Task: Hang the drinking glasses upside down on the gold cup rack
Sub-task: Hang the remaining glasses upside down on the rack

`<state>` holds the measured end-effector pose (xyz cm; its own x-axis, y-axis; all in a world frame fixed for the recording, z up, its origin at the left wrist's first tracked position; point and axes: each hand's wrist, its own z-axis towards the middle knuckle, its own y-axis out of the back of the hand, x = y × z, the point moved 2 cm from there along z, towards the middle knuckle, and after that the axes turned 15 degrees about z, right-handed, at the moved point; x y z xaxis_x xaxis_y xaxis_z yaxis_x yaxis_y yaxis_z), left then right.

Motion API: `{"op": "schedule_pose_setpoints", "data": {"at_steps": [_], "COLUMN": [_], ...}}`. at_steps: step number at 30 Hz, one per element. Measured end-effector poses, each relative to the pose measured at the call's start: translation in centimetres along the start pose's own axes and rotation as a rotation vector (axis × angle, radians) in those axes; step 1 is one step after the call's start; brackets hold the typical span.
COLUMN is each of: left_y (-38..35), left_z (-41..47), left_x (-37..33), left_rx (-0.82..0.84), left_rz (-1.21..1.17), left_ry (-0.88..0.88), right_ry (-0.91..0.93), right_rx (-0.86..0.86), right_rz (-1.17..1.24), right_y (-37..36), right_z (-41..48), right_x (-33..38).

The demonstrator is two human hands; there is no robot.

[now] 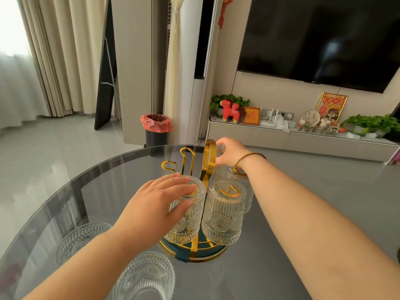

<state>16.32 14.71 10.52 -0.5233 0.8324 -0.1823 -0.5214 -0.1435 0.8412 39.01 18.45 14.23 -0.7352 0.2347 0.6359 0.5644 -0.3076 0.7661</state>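
My left hand (160, 200) grips the upturned base of a ribbed clear drinking glass (187, 210) on the near-left prong of the gold wire cup rack (194, 247) — mouth down, axis upright — while my right hand (229, 151) clasps the rack's gold loop handle (209, 156) beyond.

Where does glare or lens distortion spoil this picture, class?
Head view: the window behind the cream curtains is blown out at upper left; the round grey glass table mirrors the room; the wide lens bends the wall-mounted black television.
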Motion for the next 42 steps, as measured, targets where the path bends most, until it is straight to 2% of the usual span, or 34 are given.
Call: {"op": "schedule_pose_setpoints", "data": {"at_steps": [14, 25, 28, 30, 36, 42], "left_y": [-0.2, 0.7, 1.4, 2.1, 4.5, 3.6], "left_z": [0.0, -0.7, -0.9, -1.5, -6.4, -15.7], "left_x": [0.0, -1.1, -1.6, -1.8, -1.2, 0.9], "left_rx": [0.032, 0.095, 0.147, 0.120, -0.081, -0.057], "left_rz": [0.037, 0.138, 0.201, 0.213, 0.104, 0.048], "left_ry": [0.016, 0.031, 0.019, 0.023, 0.152, 0.350], "right_ry": [-0.045, 0.100, 0.126, 0.151, 0.136, -0.047], "right_rx": [-0.005, -0.240, -0.296, -0.313, -0.209, 0.002], "right_rz": [0.020, 0.103, 0.242, 0.344, 0.465, 0.569], "right_y": [0.4, 3.9, 3.9, 2.6, -5.3, -13.3], "right_z": [-0.2, -8.4, -11.9, -14.8, -22.7, -25.8], "right_x": [-0.4, 1.4, 2.1, 2.3, 1.0, -0.3]}}
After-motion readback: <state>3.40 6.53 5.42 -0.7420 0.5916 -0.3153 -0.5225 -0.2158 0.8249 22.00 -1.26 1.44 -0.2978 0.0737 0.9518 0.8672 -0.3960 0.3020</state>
